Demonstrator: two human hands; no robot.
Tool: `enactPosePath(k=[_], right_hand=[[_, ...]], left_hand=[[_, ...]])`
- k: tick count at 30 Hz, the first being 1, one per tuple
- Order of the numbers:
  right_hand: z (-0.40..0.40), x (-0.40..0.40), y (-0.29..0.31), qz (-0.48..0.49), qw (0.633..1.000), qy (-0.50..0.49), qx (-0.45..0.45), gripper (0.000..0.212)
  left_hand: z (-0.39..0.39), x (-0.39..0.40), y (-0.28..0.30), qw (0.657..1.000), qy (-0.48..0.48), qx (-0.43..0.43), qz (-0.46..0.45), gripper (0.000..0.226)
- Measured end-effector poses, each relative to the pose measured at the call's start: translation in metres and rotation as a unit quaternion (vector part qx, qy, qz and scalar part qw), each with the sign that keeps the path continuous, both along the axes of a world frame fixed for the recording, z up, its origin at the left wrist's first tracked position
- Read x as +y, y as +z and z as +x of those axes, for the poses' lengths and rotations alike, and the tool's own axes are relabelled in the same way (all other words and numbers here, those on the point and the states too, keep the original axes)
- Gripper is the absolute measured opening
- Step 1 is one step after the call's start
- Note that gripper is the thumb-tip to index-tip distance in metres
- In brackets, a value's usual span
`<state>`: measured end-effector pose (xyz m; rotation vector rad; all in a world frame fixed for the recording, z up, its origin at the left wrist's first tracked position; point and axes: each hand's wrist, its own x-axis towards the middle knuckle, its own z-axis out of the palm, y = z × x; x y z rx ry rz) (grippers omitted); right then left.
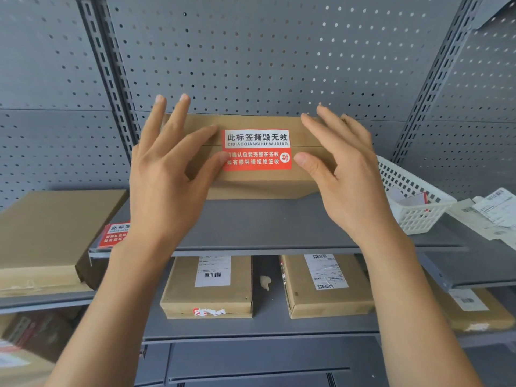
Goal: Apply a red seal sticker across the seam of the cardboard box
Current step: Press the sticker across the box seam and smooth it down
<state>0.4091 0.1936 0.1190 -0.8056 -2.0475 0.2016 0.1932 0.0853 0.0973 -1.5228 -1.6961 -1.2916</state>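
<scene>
A flat brown cardboard box (259,182) stands on the grey shelf (265,227), its front face toward me. A red and white seal sticker (257,149) lies across the horizontal seam on that face. My left hand (170,174) is spread at the sticker's left edge, thumb tip touching the red part. My right hand (343,174) is spread at its right edge, thumb tip just beside the sticker. Neither hand holds anything; fingers rest against or hover over the box.
A stack of spare red stickers (113,236) lies at the shelf's left end beside a big cardboard box (47,233). A white plastic basket (410,196) and paper labels (491,213) sit at right. Labelled boxes (209,286) fill the lower shelf. Pegboard (251,51) backs everything.
</scene>
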Motion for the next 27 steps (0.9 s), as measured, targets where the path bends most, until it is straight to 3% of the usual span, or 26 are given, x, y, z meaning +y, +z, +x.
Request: enactPosePath(k=[3,8,20,27], right_hand=[[-0.002,-0.004,-0.001,-0.004,1.000,-0.004,0.011,0.049],[-0.018,-0.015,-0.002,0.008,0.999,-0.050,-0.012,0.076],[0.000,-0.008,-0.005,-0.048,0.998,0.012,0.025,0.061],[0.002,-0.011,-0.016,-0.036,0.999,0.005,0.014,0.064]], left_hand=[[0.001,-0.001,-0.001,1.000,0.000,-0.002,0.002,0.037],[0.006,0.002,-0.001,0.999,0.028,0.002,-0.026,0.057],[-0.006,-0.006,-0.010,0.999,-0.019,0.027,-0.024,0.045],[-0.008,-0.008,-0.020,0.999,-0.022,0.016,-0.040,0.049]])
